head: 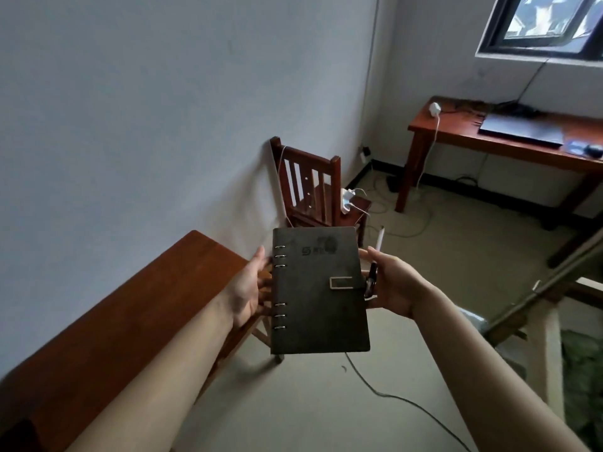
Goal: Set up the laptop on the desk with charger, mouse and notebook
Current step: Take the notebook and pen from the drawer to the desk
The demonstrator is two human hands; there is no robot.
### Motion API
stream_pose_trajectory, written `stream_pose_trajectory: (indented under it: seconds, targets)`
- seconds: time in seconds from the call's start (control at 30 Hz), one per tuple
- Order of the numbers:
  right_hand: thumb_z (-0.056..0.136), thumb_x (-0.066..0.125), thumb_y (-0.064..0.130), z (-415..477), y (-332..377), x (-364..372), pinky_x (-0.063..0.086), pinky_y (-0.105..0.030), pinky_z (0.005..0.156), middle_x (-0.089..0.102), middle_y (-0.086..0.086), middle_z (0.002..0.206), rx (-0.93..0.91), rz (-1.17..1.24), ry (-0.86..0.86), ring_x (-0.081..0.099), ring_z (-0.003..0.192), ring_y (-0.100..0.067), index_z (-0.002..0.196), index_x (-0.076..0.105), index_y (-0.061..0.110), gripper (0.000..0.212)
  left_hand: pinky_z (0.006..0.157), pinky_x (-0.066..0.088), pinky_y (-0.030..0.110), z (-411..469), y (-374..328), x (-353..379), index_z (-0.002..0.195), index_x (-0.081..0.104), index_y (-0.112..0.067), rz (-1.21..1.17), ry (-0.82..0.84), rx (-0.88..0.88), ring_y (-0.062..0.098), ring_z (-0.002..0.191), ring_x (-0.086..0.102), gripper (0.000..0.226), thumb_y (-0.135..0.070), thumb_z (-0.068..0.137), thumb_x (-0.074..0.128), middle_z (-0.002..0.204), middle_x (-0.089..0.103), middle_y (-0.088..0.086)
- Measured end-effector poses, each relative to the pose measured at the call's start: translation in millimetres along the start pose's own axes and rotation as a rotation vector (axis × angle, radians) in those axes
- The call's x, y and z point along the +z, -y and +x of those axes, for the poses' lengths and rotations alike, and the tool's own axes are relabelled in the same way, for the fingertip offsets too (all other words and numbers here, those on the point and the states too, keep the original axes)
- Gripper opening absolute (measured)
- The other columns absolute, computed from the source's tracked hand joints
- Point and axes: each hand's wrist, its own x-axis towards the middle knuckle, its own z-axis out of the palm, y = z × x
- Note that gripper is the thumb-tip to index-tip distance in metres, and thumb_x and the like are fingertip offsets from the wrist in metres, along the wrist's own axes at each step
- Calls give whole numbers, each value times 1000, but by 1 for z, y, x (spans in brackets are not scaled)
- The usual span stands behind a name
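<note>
Dark notebook (318, 288) held in mid-air, left hand (248, 288) curled round its ringed spine, right hand (391, 285) gripping the clasp edge with a pen (372, 275) against it, chair (310, 184) beyond, far desk (456, 132) with closed laptop (522, 130), mouse (592, 151), white charger (435, 108)

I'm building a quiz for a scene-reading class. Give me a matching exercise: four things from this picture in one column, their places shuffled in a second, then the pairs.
1 dark ring-bound notebook
2 closed dark laptop
3 white power strip
4 black-and-white pen

a seat of the brown wooden chair
b right hand alone
c between left hand and right hand
d far red-brown wooden desk

Pairs: 1-c, 2-d, 3-a, 4-b.
</note>
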Motion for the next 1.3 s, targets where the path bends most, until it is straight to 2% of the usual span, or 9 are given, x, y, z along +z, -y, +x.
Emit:
stream_pose_trajectory:
  seconds: [0.2,0.37,0.5,0.6,0.73,0.97,1.13,1.23,1.3]
  targets:
    - [104,38,51,49,57,-62,55,-53,91,64,-17,127,-79,93,-156,64,105,-32,117,74,33,42,82,52,47,124,-68,48,121,61,-40,76,129,-22,32,108,62,58,-78,89,30,119,64,11]
    - [104,39,49,71,120,-116,46,-57,101,62,-21,132,-146,186,-313,58,106,-36,130,66,28,42,63,58,37,219,-140,104,117,69,-38,177,321,27,20,77,72,63,-79,87,32,94,71,6]
    - [105,37,49,72,153,-161,47,-55,98,58,-22,139,-203,269,-387,59,106,-36,127,68,32,42,64,57,35,274,-186,165,118,69,-41,267,412,25,20,83,72,61,-81,85,36,101,70,7]
    - [105,35,50,72,166,-200,49,-52,92,57,-22,141,-226,324,-438,59,105,-34,131,65,32,43,76,59,46,309,-199,211,125,64,-40,286,469,2,29,100,72,65,-82,83,40,118,68,14]
    - [105,34,50,79,185,-267,47,-55,96,56,-23,142,-238,387,-481,57,111,-36,133,64,29,45,60,58,40,358,-212,282,115,65,-44,321,518,-22,23,76,75,54,-81,83,41,102,70,11]
    - [105,36,49,106,244,-422,46,-57,101,63,-20,134,-249,421,-483,62,104,-32,136,61,27,45,71,59,44,449,-236,427,136,52,-39,360,523,-11,27,91,73,66,-80,85,38,122,64,17]
    - [105,38,48,116,317,-532,51,-52,90,59,-21,141,-237,404,-447,58,123,-41,135,61,26,44,67,59,41,496,-271,529,139,49,-38,322,486,-13,25,88,72,65,-76,88,37,112,66,14]
    - [105,36,48,125,355,-585,45,-59,101,59,-20,140,-220,385,-413,60,119,-38,135,62,26,45,64,59,39,521,-291,577,137,51,-39,308,456,-13,22,85,73,63,-76,89,35,110,66,13]
    - [106,36,47,132,368,-606,43,-60,103,59,-20,140,-220,398,-404,60,122,-38,136,61,26,45,72,60,43,536,-297,595,138,50,-39,311,443,-6,23,92,70,63,-77,89,34,114,65,13]
